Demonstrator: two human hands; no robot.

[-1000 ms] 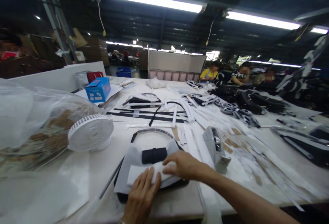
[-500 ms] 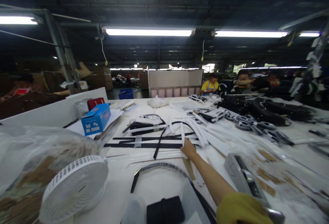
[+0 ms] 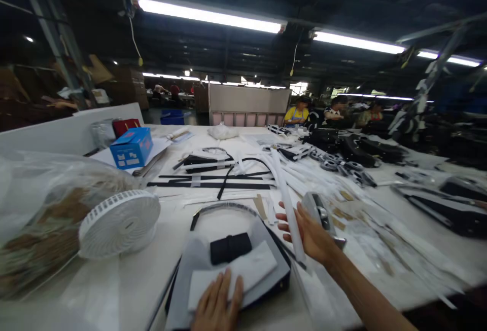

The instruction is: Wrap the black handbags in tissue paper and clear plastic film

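My left hand [image 3: 218,300] lies flat with fingers spread on a folded white sheet [image 3: 258,267]. Under the sheet is a dark bag [image 3: 283,283] with grey-white wrapping and a wrapped, curved handle [image 3: 224,207]. A small black piece [image 3: 231,248] rests on the wrapping just above the sheet. To the right, my right hand [image 3: 304,229] holds a long white strip [image 3: 288,204] against its palm, the fingers loosely curled around it. A grey tape dispenser [image 3: 315,209] stands just behind that hand.
At left are a white fan [image 3: 119,224], a plastic bag of brown pieces [image 3: 49,219] and a blue box [image 3: 131,147]. Black strips [image 3: 213,185] lie beyond the bag. Plastic wrap and black bags [image 3: 357,149] cover the right. A person in yellow [image 3: 297,114] sits far back.
My right hand has come back toward me with the white strip, now lifted. My left hand has come into view on the white sheet. The view has tilted and shifted.
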